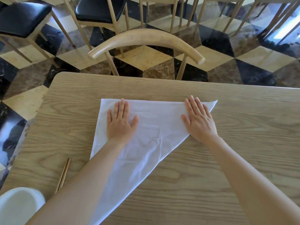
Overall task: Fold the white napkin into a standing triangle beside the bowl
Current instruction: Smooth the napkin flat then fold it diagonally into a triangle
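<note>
So the white napkin (151,127) is lying mid-table as a flat triangle, with the left hand (120,122) and right hand (198,120) pressing it open-palmed; the standing fold beside the bowl (19,207) is still waiting.

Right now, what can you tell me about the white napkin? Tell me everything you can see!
The white napkin looks like thin, slightly wrinkled cloth. It is folded into a flat triangle, lying on the wooden table, not standing yet. One straight edge runs along the far side, and the diagonal edge slants from the far right corner toward the person. The left hand and the right hand press flat on it, and the left forearm lies across it. The bowl sits apart, near left.
</note>
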Motion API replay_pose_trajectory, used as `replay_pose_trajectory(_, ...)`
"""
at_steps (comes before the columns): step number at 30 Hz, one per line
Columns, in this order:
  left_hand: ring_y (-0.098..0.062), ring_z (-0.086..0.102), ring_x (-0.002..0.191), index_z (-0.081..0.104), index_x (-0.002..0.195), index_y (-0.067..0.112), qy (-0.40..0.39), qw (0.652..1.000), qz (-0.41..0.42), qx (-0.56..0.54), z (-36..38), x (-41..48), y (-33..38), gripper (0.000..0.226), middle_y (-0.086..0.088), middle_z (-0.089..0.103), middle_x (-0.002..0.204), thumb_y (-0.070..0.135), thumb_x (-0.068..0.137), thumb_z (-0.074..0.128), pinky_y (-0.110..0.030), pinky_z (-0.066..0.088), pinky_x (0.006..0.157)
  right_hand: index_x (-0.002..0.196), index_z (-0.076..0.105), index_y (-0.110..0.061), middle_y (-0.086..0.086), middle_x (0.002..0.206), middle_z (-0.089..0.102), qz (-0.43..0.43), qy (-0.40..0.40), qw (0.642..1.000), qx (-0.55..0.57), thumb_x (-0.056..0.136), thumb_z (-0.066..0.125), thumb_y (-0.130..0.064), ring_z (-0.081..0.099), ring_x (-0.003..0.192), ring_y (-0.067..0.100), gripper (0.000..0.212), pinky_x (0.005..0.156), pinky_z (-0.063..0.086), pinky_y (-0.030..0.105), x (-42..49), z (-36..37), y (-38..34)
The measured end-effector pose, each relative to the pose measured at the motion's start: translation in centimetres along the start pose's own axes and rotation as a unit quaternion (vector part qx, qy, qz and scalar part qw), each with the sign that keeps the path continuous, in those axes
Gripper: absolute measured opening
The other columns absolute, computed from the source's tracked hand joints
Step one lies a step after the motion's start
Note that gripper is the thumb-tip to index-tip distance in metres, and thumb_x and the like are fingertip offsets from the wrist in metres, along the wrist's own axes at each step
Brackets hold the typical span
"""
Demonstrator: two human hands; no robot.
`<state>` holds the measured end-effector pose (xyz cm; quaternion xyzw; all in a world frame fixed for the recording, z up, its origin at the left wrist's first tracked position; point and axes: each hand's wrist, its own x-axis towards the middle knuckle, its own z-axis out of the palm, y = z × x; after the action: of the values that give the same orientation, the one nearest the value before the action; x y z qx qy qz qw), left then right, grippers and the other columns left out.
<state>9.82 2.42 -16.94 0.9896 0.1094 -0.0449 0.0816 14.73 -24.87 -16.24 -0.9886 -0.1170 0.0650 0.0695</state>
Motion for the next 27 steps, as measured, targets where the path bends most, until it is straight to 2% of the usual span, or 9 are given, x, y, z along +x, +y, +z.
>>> replay_pose_trajectory(2,-0.022,0.005,0.145,0.013,0.148,0.011,0.009,0.999,0.037,-0.007,-0.3,-1.2,1.4,0.064,-0.007,0.009,0.158,0.046,0.095,0.022,-0.042,-0.003,0.116,0.149,0.002,-0.023,-0.003,0.159,-0.002,-0.002,-0.005,1.000,0.004,0.097,0.022,-0.045,-0.008,0.144,0.011,0.059,0.118,-0.006,0.032,0.0,-0.1,-0.2)
replay_pose_trajectory(5,-0.025,0.029,0.139,0.035,0.141,0.010,0.020,0.970,0.242,-0.034,0.5,-5.8,4.9,0.054,-0.009,0.034,0.150,0.037,0.095,0.026,-0.047,0.015,0.112,0.149,0.001,-0.023,-0.004,0.158,-0.004,-0.005,-0.011,1.000,0.007,0.097,0.022,-0.046,-0.009,0.144,0.011,0.060,0.118,-0.006,0.032,0.0,-0.2,-0.1)
replay_pose_trajectory(7,-0.022,0.030,0.139,0.037,0.141,0.012,0.003,0.953,0.301,-0.027,1.2,-8.3,5.6,0.050,-0.005,0.036,0.149,0.036,0.099,0.023,-0.047,0.023,0.110,0.149,0.001,-0.024,-0.004,0.158,-0.004,-0.008,-0.012,1.000,0.007,0.097,0.022,-0.046,-0.009,0.144,0.010,0.060,0.118,-0.007,0.032,0.0,-0.1,-0.1)
replay_pose_trajectory(14,-0.018,0.019,0.142,0.031,0.144,0.012,-0.013,0.966,0.257,-0.007,0.9,-14.7,-0.5,0.053,-0.004,0.029,0.152,0.037,0.098,0.021,-0.046,0.022,0.112,0.149,-0.001,-0.024,-0.006,0.158,-0.007,-0.006,-0.025,1.000,0.010,0.097,0.018,-0.048,-0.012,0.143,0.009,0.061,0.117,-0.008,0.032,-0.1,-0.4,-0.3)
replay_pose_trajectory(18,-0.018,0.016,0.143,0.028,0.145,0.009,-0.018,0.976,0.217,-0.009,0.9,-16.4,-2.0,0.057,-0.006,0.027,0.153,0.039,0.097,0.026,-0.046,0.019,0.113,0.149,-0.003,-0.018,0.000,0.158,-0.010,0.035,-0.048,0.998,-0.014,0.097,0.017,-0.042,-0.013,0.144,0.013,0.061,0.118,-0.007,0.034,-0.3,-1.3,-1.8)
replay_pose_trajectory(20,-0.018,0.016,0.143,0.028,0.145,0.008,-0.025,0.976,0.217,-0.007,0.8,-16.3,-1.9,0.058,-0.007,0.026,0.153,0.039,0.095,0.030,-0.047,0.018,0.113,0.148,0.005,-0.010,0.006,0.159,-0.001,-0.021,-0.018,1.000,0.004,0.096,0.017,-0.038,-0.003,0.145,0.019,0.061,0.118,-0.002,0.035,-2.0,-0.7,-5.9)
replay_pose_trajectory(23,-0.020,0.019,0.142,0.032,0.143,0.007,-0.041,0.976,0.213,-0.007,0.7,-16.2,-1.7,0.058,-0.009,0.034,0.150,0.041,0.095,0.030,-0.046,0.017,0.113,0.143,0.029,-0.006,0.010,0.152,0.028,-0.191,-0.022,0.981,0.032,0.093,0.019,-0.035,0.026,0.141,0.025,0.058,0.116,0.009,0.036,-7.1,2.2,-14.3)
replay_pose_trajectory(25,-0.022,0.022,0.142,0.032,0.142,0.006,-0.053,0.979,0.197,-0.009,0.6,-16.7,-2.0,0.061,-0.011,0.035,0.149,0.044,0.095,0.030,-0.046,0.018,0.113,0.141,0.036,-0.006,0.009,0.149,0.035,-0.204,-0.033,0.977,0.046,0.099,0.017,-0.034,0.031,0.138,0.023,0.054,0.113,0.016,0.038,-8.8,3.2,-16.3)
replay_pose_trajectory(27,-0.024,0.022,0.142,0.029,0.143,0.004,-0.047,0.983,0.177,-0.010,0.7,-17.9,-3.0,0.066,-0.013,0.029,0.151,0.046,0.094,0.031,-0.046,0.020,0.113,0.141,0.036,-0.009,0.007,0.150,0.035,-0.196,-0.015,0.980,0.029,0.100,0.012,-0.037,0.031,0.139,0.021,0.056,0.113,0.019,0.039,-8.6,3.5,-15.7)
